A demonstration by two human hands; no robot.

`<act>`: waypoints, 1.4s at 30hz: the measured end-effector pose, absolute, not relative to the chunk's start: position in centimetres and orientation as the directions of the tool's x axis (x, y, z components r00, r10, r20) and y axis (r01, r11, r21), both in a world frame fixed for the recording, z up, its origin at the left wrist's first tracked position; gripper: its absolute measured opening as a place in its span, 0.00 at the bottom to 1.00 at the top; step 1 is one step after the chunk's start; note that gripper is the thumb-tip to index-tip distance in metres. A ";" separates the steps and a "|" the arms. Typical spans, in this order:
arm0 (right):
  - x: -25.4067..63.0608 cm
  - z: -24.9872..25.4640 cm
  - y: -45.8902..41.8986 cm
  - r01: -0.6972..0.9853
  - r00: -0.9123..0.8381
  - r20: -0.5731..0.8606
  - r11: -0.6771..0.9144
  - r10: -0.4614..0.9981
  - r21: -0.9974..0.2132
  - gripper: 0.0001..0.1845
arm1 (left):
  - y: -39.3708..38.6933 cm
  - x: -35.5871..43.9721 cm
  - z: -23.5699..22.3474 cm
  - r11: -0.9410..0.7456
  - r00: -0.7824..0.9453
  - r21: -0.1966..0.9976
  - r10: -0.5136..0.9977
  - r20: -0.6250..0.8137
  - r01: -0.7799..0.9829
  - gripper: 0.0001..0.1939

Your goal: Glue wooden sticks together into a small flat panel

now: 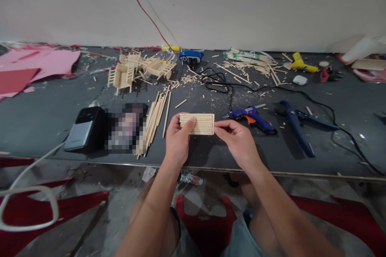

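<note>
A small rectangular panel of wooden sticks [202,125] is held up above the table's front part. My left hand [178,138] is closed on its left end, thumb across the front face. At the panel's right edge, my right hand [237,138] pinches with thumb and index finger; whether a small piece is between them I cannot make out. A blue glue gun [253,117] with an orange trigger lies just beyond my right hand. Loose wooden sticks [155,118] lie in a bundle left of my left hand.
Small stick-built carts [123,76] stand at the back left. Blue cutters [297,124] and a black cable [271,87] lie on the right. A power bank [84,128] sits at the left, pink sheets [39,64] behind it. Cut stick pieces [250,68] litter the back.
</note>
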State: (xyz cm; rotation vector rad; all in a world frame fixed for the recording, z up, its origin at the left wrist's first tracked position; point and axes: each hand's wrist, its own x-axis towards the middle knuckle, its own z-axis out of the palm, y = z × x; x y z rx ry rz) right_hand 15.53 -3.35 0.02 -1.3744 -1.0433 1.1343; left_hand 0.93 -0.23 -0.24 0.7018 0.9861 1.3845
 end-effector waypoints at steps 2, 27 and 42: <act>15.5 0.0 -3.4 0.012 0.176 -0.088 -0.092 0.980 -0.996 0.08 | -0.3 0.9 -0.2 0.098 -0.075 0.874 0.986 -0.152 -0.475 0.13; 14.7 0.3 -3.5 -0.325 0.266 -0.133 -0.042 0.955 -0.945 0.12 | -1.3 2.6 0.0 0.117 0.050 0.834 0.993 -0.107 -0.540 0.11; 16.0 1.4 -3.4 -0.336 0.216 -0.263 -0.181 0.940 -0.924 0.17 | -1.0 0.2 -0.7 -0.573 0.132 0.676 0.799 0.587 0.464 0.12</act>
